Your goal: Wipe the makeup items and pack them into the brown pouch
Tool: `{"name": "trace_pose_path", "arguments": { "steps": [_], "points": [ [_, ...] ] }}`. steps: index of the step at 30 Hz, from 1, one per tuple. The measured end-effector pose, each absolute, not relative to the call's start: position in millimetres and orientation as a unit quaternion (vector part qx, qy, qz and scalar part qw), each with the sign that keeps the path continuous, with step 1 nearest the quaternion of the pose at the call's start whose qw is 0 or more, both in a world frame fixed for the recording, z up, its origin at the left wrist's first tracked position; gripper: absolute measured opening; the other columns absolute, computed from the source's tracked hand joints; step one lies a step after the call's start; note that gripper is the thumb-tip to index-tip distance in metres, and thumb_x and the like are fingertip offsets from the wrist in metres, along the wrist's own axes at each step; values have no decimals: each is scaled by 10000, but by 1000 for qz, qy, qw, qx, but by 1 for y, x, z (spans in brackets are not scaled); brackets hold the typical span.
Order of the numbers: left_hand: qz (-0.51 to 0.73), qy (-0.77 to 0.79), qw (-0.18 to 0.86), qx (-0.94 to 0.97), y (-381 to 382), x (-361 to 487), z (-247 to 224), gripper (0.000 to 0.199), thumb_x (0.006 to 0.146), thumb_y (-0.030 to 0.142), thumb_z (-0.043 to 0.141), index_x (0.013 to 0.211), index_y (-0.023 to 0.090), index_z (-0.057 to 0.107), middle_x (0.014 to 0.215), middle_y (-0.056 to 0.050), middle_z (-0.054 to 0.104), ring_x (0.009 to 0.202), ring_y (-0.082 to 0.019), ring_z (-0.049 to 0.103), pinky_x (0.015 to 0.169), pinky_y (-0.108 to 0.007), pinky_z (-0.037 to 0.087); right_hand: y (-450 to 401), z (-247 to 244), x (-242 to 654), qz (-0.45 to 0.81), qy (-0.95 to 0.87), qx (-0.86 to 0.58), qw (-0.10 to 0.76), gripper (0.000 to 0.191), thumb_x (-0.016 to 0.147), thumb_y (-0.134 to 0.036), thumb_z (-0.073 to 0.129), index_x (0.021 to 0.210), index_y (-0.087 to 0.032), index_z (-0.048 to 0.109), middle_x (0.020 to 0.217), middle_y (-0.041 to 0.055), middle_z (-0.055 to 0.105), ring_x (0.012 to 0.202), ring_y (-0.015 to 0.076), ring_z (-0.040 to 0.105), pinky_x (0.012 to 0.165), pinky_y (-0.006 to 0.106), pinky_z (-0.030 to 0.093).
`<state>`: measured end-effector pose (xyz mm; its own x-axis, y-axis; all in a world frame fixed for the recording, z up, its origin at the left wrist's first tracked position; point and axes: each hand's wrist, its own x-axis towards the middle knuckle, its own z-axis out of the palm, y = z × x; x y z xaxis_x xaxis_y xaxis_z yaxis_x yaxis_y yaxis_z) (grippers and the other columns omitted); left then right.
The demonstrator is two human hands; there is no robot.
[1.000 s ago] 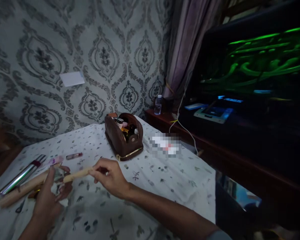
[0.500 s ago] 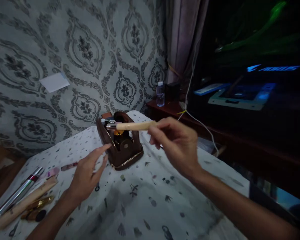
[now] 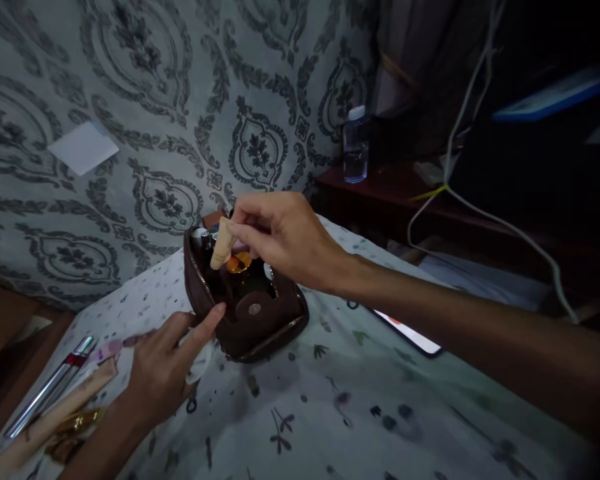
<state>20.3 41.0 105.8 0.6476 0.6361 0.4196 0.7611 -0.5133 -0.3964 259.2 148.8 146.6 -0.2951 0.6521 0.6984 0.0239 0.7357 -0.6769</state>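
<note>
A brown zip bag (image 3: 265, 323) stands open on the patterned white cloth, with small bottles and a gold-coloured item (image 3: 239, 262) inside. My right hand (image 3: 290, 240) pinches the top of a beige tube (image 3: 222, 245), held tilted over the left part of the bag's opening. The tube's lower end points down into the bag. My left hand (image 3: 165, 360) rests at the bag's front left side, index finger stretched to its edge, fingers apart and nothing held.
Silver tubes (image 3: 50, 387), a longer beige tube (image 3: 55, 417) and gold items (image 3: 80, 420) lie at the left. A phone (image 3: 410, 333) lies partly under my right forearm. A clear bottle (image 3: 356, 145) and white cables (image 3: 510, 233) are at the back right.
My right hand has moved left to the bag, and the beige tube has turned from level to pointing down into it. The view has shifted, and the phone now shows.
</note>
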Motion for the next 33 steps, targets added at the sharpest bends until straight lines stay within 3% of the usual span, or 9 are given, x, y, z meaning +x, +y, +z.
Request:
{"name": "trace_pose_path", "arguments": {
  "steps": [4,10,18,21,25,29,33],
  "points": [
    [-122,-400,274,-866,42,21,104,623,901,141,456,1510,207,338,838,-36,508,677,-151,528,548,-221,407,155,153,248,259,-782,-241,513,188,854,-59,537,690,-149,563,624,-22,583,638,93,558,621,214,394],
    [-114,-398,295,-861,41,25,106,656,866,139,456,1504,192,314,820,-30,482,678,-175,529,525,-234,401,162,159,223,231,-815,-306,434,178,866,-136,597,690,-148,618,602,-20,596,614,97,552,607,211,371],
    [-88,-418,286,-858,38,28,108,915,612,21,450,1491,193,264,865,-42,505,749,-202,586,539,-240,433,173,156,192,238,-835,-407,284,172,860,-114,597,716,-148,684,588,28,654,639,142,645,587,209,392],
    [-96,-418,276,-860,38,27,107,952,550,-2,445,1471,185,293,900,-52,517,769,-201,592,549,-241,440,174,154,189,247,-826,-423,278,192,884,-119,570,734,-144,685,613,40,675,638,142,662,555,205,383],
    [-102,-429,273,-855,37,25,103,906,569,4,485,1442,199,345,956,-69,537,806,-200,598,550,-233,436,171,154,186,220,-824,-440,282,143,903,-171,567,823,-151,684,712,60,710,659,145,664,554,214,374],
    [-93,-435,267,-855,37,26,103,876,590,22,509,1433,202,352,982,-76,545,825,-205,600,541,-234,435,169,158,178,159,-826,-466,275,151,905,-185,545,1004,-159,656,887,106,729,792,195,678,585,245,366],
    [-106,-432,260,-857,38,27,104,855,608,19,484,1431,195,332,959,-66,538,824,-204,605,546,-239,456,169,162,170,144,-827,-481,255,183,898,-129,522,1034,-167,638,947,117,720,875,216,672,623,256,368]
  ]
}}
